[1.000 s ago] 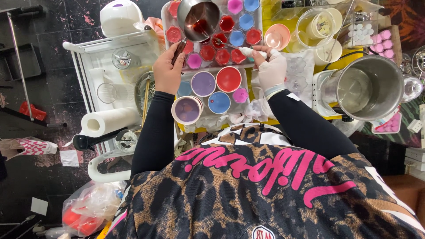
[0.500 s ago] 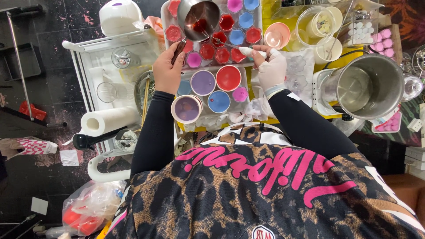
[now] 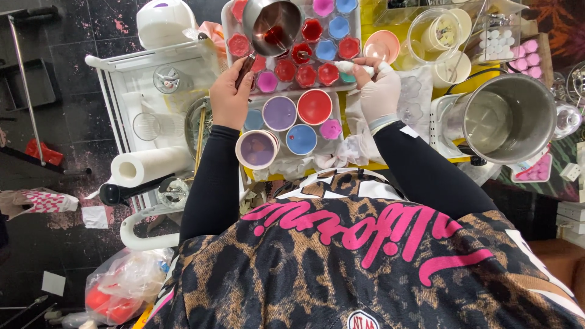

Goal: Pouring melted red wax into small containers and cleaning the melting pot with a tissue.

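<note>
Since the earlier frame, little is changing: the left hand is still gripping the tilted metal pot, dripping red liquid over the moulds, risking overflow; the gloved right hand is pinching a stirrer.

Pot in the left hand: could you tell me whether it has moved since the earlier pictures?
No: the pot, in the left hand, hangs over the same tray corner.
</note>
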